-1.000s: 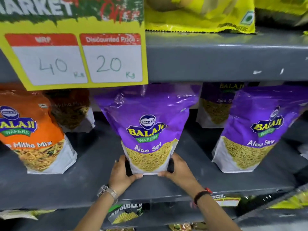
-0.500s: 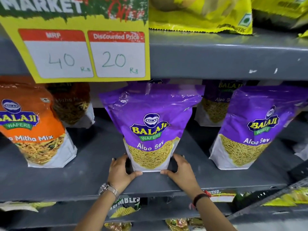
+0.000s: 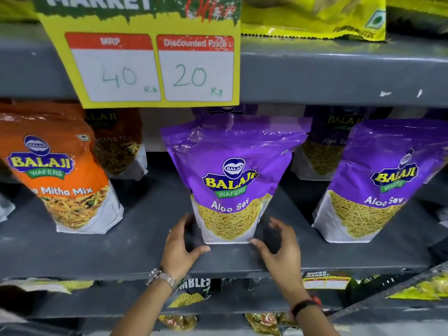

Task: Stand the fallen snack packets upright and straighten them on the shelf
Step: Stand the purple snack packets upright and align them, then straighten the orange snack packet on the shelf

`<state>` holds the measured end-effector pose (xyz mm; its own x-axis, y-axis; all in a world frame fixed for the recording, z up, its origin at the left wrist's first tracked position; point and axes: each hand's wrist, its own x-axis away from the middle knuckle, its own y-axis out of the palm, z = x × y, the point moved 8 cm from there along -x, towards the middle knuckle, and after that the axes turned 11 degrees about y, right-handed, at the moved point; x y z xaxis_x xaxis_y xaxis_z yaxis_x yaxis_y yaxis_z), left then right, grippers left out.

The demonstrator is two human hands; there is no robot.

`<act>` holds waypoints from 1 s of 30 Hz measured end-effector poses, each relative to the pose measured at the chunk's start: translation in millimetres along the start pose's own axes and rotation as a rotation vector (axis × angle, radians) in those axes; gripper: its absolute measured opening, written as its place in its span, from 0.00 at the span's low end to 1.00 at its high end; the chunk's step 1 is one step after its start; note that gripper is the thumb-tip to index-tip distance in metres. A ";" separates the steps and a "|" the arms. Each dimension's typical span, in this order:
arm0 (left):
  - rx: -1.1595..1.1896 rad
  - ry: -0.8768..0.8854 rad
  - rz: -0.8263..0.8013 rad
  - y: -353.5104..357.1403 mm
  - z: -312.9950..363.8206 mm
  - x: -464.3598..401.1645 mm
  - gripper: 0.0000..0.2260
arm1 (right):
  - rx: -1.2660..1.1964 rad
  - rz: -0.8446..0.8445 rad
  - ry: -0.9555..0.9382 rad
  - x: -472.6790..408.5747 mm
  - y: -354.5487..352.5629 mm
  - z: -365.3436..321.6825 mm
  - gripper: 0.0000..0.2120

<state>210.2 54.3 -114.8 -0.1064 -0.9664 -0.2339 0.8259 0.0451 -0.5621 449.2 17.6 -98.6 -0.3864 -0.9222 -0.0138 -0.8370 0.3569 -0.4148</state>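
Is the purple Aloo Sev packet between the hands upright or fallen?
Upright: the purple Aloo Sev packet stands on its white base on the grey metal shelf, label facing forward.

Kinda dim under the shelves with light coming from above, glare streaks on the shiny purple packet (image 3: 232,166), dark shadows behind the bags, wide-angle bending at the edges, and both hands look slightly motion-blurred.

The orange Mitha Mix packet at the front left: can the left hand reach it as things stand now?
Probably yes. The left hand is open beside the middle Aloo Sev packet, and only bare shelf lies between it and the Mitha Mix packet.
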 end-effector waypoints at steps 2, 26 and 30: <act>-0.013 -0.004 0.133 -23.7 -4.9 13.0 0.37 | -0.057 0.062 -0.037 20.2 -2.1 -8.8 0.19; -0.168 -0.197 -0.046 -245.2 -175.6 -12.4 0.45 | 0.106 -0.435 0.015 55.5 326.8 -120.5 0.29; -0.169 -0.156 -0.025 -238.6 -179.6 -2.2 0.42 | 0.201 -0.402 0.026 58.8 315.0 -113.9 0.32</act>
<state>-86.1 91.1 -122.6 -0.0278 -0.9946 -0.1001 0.7182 0.0498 -0.6940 118.7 92.7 -126.4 -0.0576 -0.9769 0.2059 -0.8318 -0.0671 -0.5510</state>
